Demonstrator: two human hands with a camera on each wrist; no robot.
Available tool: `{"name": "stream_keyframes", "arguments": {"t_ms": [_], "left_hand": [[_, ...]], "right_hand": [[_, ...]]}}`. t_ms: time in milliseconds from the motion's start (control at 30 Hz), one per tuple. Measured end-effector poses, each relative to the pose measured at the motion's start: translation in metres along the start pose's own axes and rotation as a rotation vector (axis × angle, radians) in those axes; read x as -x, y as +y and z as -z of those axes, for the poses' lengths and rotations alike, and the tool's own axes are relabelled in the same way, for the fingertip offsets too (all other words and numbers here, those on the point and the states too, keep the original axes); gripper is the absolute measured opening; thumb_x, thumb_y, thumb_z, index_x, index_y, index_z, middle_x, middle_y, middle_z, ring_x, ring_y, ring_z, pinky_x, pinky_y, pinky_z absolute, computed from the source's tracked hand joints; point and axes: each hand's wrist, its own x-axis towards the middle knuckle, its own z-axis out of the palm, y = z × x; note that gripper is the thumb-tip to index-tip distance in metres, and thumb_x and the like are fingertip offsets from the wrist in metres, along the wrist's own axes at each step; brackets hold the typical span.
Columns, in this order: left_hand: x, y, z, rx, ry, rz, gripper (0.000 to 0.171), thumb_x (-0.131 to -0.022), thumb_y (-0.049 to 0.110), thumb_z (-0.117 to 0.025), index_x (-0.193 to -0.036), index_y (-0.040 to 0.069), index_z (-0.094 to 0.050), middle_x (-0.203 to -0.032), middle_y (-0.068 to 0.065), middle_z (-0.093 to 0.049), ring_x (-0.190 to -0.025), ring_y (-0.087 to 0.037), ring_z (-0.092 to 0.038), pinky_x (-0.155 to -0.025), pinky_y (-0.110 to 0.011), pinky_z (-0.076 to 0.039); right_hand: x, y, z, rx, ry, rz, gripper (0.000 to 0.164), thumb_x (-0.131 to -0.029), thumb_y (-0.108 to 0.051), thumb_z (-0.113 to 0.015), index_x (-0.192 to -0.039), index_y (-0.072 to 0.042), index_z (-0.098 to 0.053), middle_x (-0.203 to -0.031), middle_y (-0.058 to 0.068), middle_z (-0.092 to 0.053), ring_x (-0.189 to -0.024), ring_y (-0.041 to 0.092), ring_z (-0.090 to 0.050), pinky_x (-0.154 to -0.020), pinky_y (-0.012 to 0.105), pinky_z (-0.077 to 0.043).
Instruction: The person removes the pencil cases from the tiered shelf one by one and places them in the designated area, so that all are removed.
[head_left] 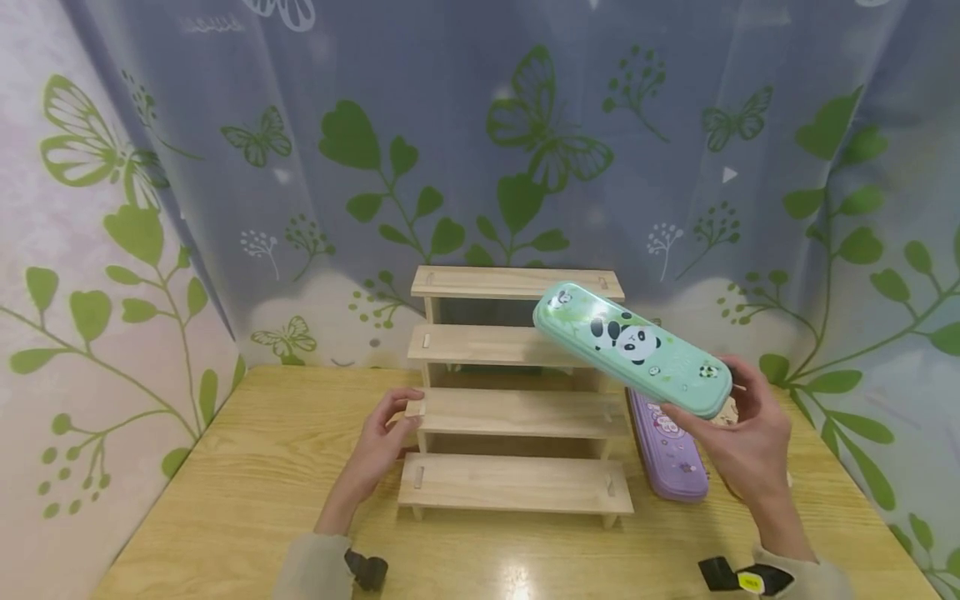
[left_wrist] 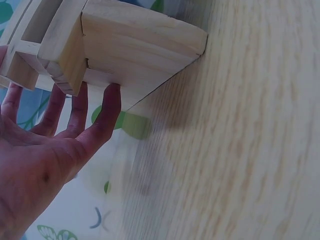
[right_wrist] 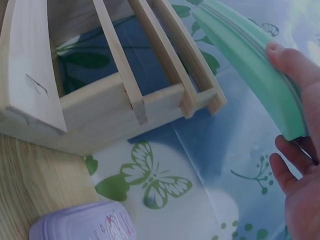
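Note:
A stepped wooden display shelf with several tiers stands on the table in the middle of the head view. My left hand holds its left end at the second tier from the bottom. In the left wrist view, the fingers reach against the shelf's side panel. My right hand grips the right end of a mint-green pencil case with panda pictures. The case is tilted in the air before the shelf's upper right. In the right wrist view, the thumb lies on the case's edge.
A purple pencil case lies on the table right of the shelf. Something beige beside it is mostly hidden behind my right hand. A curtain printed with butterflies and leaves hangs behind and on both sides of the wooden table.

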Motion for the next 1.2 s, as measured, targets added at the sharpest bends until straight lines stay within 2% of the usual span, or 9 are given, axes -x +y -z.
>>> {"name": "stream_keyframes", "arguments": {"t_ms": [300,500,667,800,900,1067,1200], "left_hand": [[0.000,0.000,0.000,0.002,-0.001,0.002,0.032,-0.104,0.014,-0.055,-0.136,0.017,-0.054,-0.142,-0.015,-0.047,-0.106,-0.025,-0.061,-0.077,-0.040,-0.062],[0.000,0.000,0.000,-0.002,0.000,-0.001,0.032,-0.104,0.015,-0.055,-0.136,0.018,-0.054,-0.142,-0.016,-0.047,-0.106,-0.026,-0.062,-0.077,-0.041,-0.062],[0.000,-0.001,0.000,-0.006,0.003,-0.004,0.032,-0.104,0.016,-0.056,-0.136,0.018,-0.054,-0.142,-0.015,-0.047,-0.107,-0.027,-0.061,-0.079,-0.042,-0.062],[0.000,-0.002,0.000,-0.007,0.005,-0.008,0.032,-0.104,0.015,-0.056,-0.136,0.018,-0.054,-0.143,-0.015,-0.047,-0.107,-0.027,-0.061,-0.078,-0.041,-0.062],[0.000,-0.002,0.001,-0.007,0.003,-0.011,0.032,-0.104,0.015,-0.055,-0.136,0.018,-0.054,-0.144,-0.014,-0.047,-0.108,-0.027,-0.061,-0.078,-0.042,-0.062],[0.000,-0.002,0.001,-0.007,0.001,-0.012,0.032,-0.104,0.016,-0.055,-0.136,0.018,-0.054,-0.145,-0.013,-0.047,-0.110,-0.028,-0.060,-0.080,-0.043,-0.062],[0.001,-0.002,0.001,-0.008,0.002,-0.008,0.032,-0.104,0.017,-0.056,-0.136,0.019,-0.054,-0.146,-0.013,-0.046,-0.111,-0.029,-0.060,-0.080,-0.043,-0.062]], "right_hand": [[-0.001,0.003,0.021,-0.116,0.121,0.027,0.082,-0.050,0.035,-0.074,-0.128,0.019,-0.056,-0.118,-0.002,-0.067,-0.099,0.008,-0.060,-0.085,0.011,-0.051],[0.000,0.006,0.034,-0.192,0.198,-0.024,0.081,-0.052,0.036,-0.073,-0.128,0.016,-0.058,-0.120,0.005,-0.068,-0.100,0.012,-0.061,-0.086,0.012,-0.051],[0.003,0.009,0.043,-0.129,0.245,-0.059,0.080,-0.052,0.036,-0.073,-0.127,0.011,-0.061,-0.118,0.003,-0.068,-0.100,0.012,-0.060,-0.087,0.012,-0.050],[0.006,0.013,0.051,-0.082,0.249,-0.036,0.079,-0.052,0.035,-0.073,-0.127,0.015,-0.059,-0.117,0.002,-0.068,-0.102,0.011,-0.060,-0.088,0.012,-0.051],[0.009,0.016,0.057,-0.005,0.262,-0.034,0.079,-0.051,0.035,-0.074,-0.127,0.015,-0.059,-0.116,-0.001,-0.067,-0.103,0.010,-0.059,-0.089,0.011,-0.051],[0.012,0.018,0.067,0.142,0.302,-0.100,0.080,-0.053,0.031,-0.079,-0.128,0.009,-0.062,-0.116,-0.009,-0.066,-0.103,0.008,-0.059,-0.087,0.008,-0.052],[0.016,0.019,0.073,0.183,0.344,-0.151,0.079,-0.056,0.029,-0.080,-0.129,0.005,-0.063,-0.116,-0.010,-0.066,-0.102,0.006,-0.060,-0.086,0.008,-0.053]]}}
